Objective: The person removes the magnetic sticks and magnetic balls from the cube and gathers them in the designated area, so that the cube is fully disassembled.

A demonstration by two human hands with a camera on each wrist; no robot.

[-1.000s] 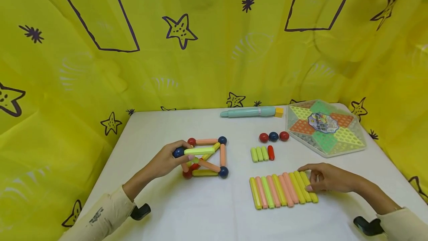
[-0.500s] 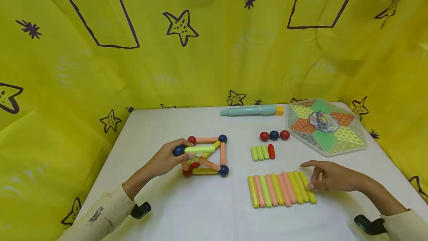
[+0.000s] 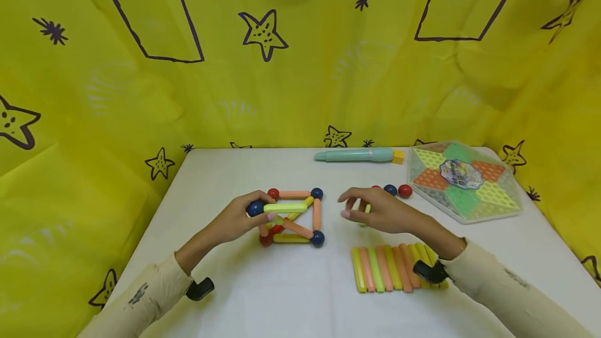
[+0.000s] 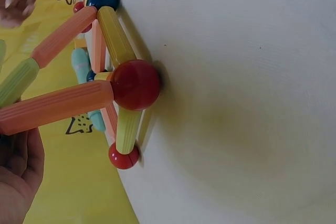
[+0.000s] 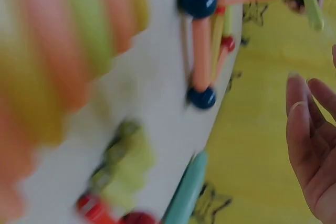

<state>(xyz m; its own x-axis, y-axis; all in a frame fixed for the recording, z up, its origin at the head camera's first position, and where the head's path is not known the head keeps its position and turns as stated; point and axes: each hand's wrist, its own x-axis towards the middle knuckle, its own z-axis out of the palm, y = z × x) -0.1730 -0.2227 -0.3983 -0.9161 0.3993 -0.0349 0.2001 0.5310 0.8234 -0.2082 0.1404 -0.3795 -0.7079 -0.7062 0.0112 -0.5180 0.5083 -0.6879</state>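
Note:
A frame of magnetic rods and balls stands on the white table, with a lower square of orange and yellow rods joined by red and blue balls (image 3: 317,238). My left hand (image 3: 232,221) grips its raised top at a dark blue ball (image 3: 255,208). A light green rod (image 3: 285,207) sticks out sideways from that ball. In the left wrist view, an orange rod (image 4: 63,106) slopes from the fingers down to a red ball (image 4: 136,84). My right hand (image 3: 382,210) hovers right of the frame, fingers loosely bent and holding nothing; it partly covers the short green rods (image 3: 368,209).
A row of long yellow, orange and green rods (image 3: 382,267) lies front right, partly under my right forearm. Behind the right hand are loose balls (image 3: 405,191). A teal pen-shaped thing (image 3: 354,155) and a hexagonal board game box (image 3: 462,179) lie at the back.
My right hand has left the right end of the long rod row and moved left and away from me, towards the frame. My left hand keeps its grip on the blue ball.

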